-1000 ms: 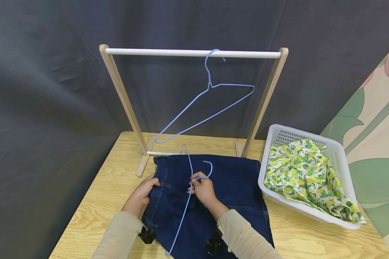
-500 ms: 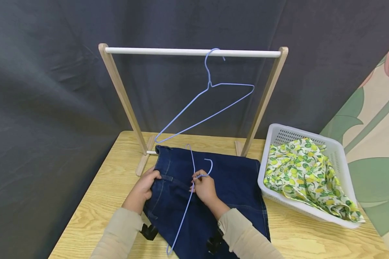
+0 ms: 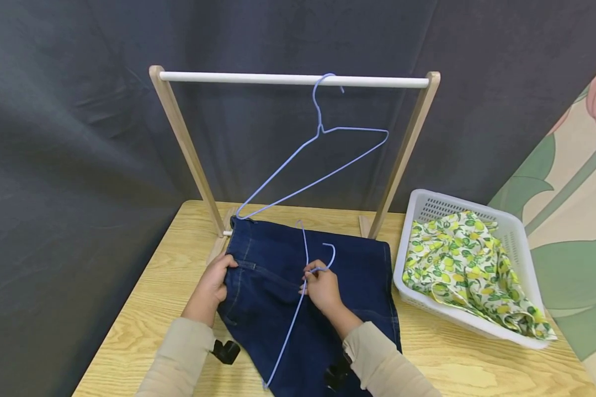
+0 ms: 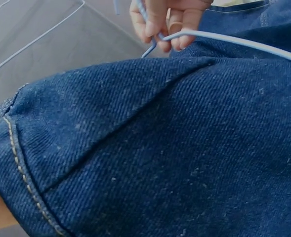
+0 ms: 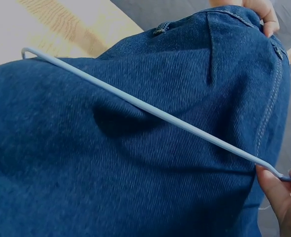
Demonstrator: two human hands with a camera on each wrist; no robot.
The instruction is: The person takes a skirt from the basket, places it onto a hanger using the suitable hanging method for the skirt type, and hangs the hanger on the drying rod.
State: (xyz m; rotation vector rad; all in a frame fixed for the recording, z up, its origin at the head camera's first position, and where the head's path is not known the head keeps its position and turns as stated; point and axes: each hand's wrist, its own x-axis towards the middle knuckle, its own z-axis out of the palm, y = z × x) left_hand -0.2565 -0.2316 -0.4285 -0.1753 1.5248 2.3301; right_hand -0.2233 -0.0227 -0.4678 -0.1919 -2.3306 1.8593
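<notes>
Dark blue denim with pale stitching and a belt loop makes up a garment lying over the table's middle. My left hand grips its left edge at the waistband, thumb on top and the other fingers hidden behind the cloth. Above the denim, my right hand pinches a light blue wire hanger at the neck just below its hook. The hanger's long arm slants across the denim toward the front. In the left wrist view, the right hand shows beyond the cloth with the wire between its fingers.
Behind stands a wooden rack with a white rail, from which a second blue hanger hangs. A white plastic basket with a lemon-print cloth stands at the right on the wooden table.
The left hand has lifted the denim's left edge slightly and shifted it away and leftward. The right hand has moved a little right with the hanger. Rack and basket stay put.
</notes>
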